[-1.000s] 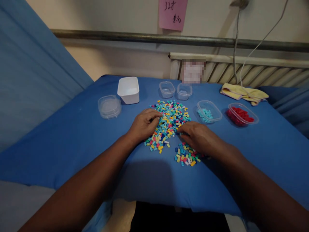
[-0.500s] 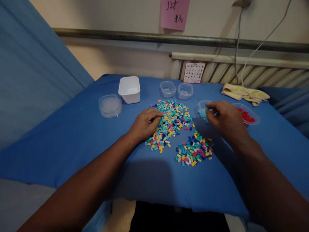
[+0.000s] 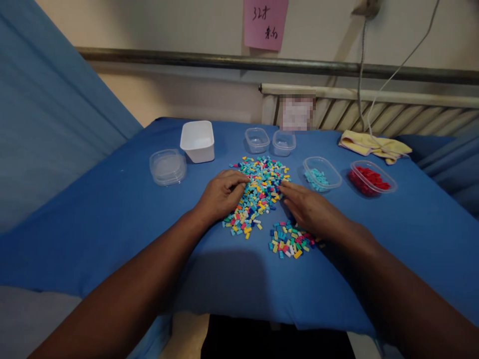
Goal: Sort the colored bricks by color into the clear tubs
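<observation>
Curls left hand (image 3: 224,193) nearly closed at left edge of large block pile (image 3: 262,179); cannot tell contents. Extends right hand (image 3: 305,207), thumb slightly parted, contents likewise unclear, to its right edge, partly hiding small block pile (image 3: 287,240), near turquoise-block tub (image 3: 321,175).

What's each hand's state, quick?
Left hand: fingers bent at the pile's left side; grip can't be told.
Right hand: fingers extended at its right side; grip can't be told.

You seem to be in a ward-like room, with a blue curtain (image 3: 56,109), wall rail (image 3: 209,60), radiator (image 3: 396,97) and handwritten sign (image 3: 265,25).
</observation>
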`<state>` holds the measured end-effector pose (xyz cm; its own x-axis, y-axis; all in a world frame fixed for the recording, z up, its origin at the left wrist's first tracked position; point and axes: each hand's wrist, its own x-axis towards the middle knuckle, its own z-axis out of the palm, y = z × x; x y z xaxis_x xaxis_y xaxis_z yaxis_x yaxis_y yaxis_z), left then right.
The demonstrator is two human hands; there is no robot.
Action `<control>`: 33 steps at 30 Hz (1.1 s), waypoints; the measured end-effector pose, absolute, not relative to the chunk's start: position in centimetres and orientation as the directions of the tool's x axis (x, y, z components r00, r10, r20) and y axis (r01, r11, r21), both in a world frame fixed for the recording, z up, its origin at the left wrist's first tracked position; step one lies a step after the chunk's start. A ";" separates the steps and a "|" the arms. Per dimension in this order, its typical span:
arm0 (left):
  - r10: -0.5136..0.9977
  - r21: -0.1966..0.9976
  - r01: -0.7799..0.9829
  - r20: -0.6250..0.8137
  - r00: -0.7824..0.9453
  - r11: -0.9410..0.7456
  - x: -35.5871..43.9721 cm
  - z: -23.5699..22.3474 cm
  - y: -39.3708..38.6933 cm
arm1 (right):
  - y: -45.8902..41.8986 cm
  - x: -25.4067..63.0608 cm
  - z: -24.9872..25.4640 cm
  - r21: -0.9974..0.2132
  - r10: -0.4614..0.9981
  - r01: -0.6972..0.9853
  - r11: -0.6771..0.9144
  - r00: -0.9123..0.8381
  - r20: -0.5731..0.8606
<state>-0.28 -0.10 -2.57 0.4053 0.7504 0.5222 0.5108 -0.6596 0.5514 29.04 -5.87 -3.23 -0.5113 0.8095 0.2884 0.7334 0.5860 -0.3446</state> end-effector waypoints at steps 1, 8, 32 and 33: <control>0.751 0.554 0.509 0.521 0.405 -0.659 -0.3 -2.6 -0.1 | -6.0 29.2 -3.1 -0.366 0.799 0.711 0.601 -0.523 0.296; 0.740 0.540 0.509 0.528 0.417 -0.671 -0.3 -2.8 0.0 | -6.9 29.5 -2.1 -0.343 0.759 0.678 0.650 -0.557 0.337; 0.761 0.560 0.517 0.505 0.407 -0.648 -0.2 -2.6 -0.1 | -7.0 29.8 -1.7 -0.343 0.672 0.581 0.738 -0.672 0.311; 0.758 0.559 0.514 0.508 0.408 -0.651 -0.2 -2.6 -0.1 | -6.9 29.8 -1.8 -0.338 0.669 0.580 0.741 -0.681 0.298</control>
<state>-0.17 -0.09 -2.57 0.4077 0.7584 0.5084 0.5139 -0.6509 0.5588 29.78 -6.92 -1.78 -0.6808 0.6691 0.2980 0.5801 0.7410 -0.3383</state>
